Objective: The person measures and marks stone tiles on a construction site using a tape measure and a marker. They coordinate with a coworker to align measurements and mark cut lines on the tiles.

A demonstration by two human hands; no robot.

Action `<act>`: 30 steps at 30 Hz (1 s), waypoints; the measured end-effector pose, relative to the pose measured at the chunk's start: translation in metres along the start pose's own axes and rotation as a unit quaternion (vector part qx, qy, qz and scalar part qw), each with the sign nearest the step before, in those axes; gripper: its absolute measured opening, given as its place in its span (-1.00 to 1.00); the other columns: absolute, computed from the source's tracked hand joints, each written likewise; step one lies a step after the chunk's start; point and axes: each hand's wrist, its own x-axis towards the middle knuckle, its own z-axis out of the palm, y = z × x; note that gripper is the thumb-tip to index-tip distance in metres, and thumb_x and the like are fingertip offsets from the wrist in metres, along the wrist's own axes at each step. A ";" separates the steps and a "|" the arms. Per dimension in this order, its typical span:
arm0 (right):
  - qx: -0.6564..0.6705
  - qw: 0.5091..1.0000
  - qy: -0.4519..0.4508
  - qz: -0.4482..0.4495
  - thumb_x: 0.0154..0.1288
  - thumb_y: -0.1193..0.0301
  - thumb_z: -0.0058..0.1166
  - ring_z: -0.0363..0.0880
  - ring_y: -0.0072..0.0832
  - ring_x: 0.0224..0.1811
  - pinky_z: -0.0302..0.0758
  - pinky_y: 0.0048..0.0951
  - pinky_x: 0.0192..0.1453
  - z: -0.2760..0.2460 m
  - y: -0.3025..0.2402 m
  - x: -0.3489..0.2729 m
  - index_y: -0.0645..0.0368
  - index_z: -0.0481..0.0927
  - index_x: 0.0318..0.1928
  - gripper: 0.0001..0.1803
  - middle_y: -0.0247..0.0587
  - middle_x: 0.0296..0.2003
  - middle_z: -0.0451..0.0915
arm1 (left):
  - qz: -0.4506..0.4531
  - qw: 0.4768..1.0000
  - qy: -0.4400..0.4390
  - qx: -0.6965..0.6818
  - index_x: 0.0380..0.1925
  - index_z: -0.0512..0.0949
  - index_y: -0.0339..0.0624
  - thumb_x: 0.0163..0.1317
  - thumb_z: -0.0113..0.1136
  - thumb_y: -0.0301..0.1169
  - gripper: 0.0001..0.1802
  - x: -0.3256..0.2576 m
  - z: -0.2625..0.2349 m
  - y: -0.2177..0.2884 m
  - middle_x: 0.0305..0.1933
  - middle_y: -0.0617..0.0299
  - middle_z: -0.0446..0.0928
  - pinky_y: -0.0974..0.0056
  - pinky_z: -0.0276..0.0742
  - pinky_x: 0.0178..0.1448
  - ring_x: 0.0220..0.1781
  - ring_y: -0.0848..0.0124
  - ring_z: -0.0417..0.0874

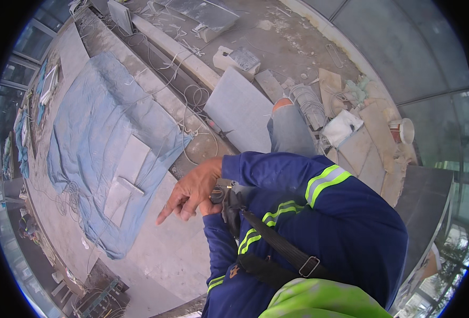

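My right hand (192,192) has fingers apart, index pointing at the blue tarp (94,143), left hand (211,206) mostly hidden, can't tell its grip, near the harness buckle (221,193).

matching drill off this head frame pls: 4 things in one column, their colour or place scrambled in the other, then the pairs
Things:
1. tarp
2. sleeve bands
3. cup
4. right hand

Descriptions:
A. fluorescent yellow-green, on dark blue fabric
B. far right, standing among stone offcuts
C. centre of view, index finger pointing down-left
D. faded blue, spread over the ledge at left, pale slabs lying on it

Pairs: 1-D, 2-A, 3-B, 4-C
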 end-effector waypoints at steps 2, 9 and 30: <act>-0.102 0.991 -0.002 0.084 0.50 0.28 0.22 0.61 -0.49 -0.13 0.54 -0.32 0.06 -0.010 0.000 0.021 -0.18 0.33 0.64 -0.25 -0.35 -0.18 0.62 | -0.040 0.999 0.008 -0.025 -0.08 0.57 -0.07 0.49 0.20 -0.10 -0.72 0.015 0.006 -0.002 -0.12 0.25 0.63 0.03 0.66 0.12 -0.03 0.24 0.70; -0.164 0.842 0.391 0.334 0.45 0.18 0.22 0.69 -0.44 -0.18 0.58 -0.33 0.00 -0.232 0.083 -0.206 0.12 0.50 0.50 -0.33 -0.16 -0.17 0.75 | 0.076 0.988 0.029 -0.133 -0.15 0.61 -0.03 0.51 0.19 -0.11 -0.75 0.089 0.028 -0.019 -0.17 0.22 0.66 -0.13 0.62 0.19 -0.02 0.06 0.68; -0.179 0.524 0.629 0.545 0.02 -0.02 0.63 0.48 0.07 0.48 0.43 -0.13 0.52 -0.741 0.422 -0.712 0.50 0.33 0.49 0.20 0.31 0.44 0.45 | -0.084 0.900 0.413 -0.111 -0.10 0.59 -0.24 0.49 0.14 -0.14 -0.66 0.224 0.307 -0.258 -0.16 0.02 0.68 0.10 0.70 0.03 -0.11 0.17 0.74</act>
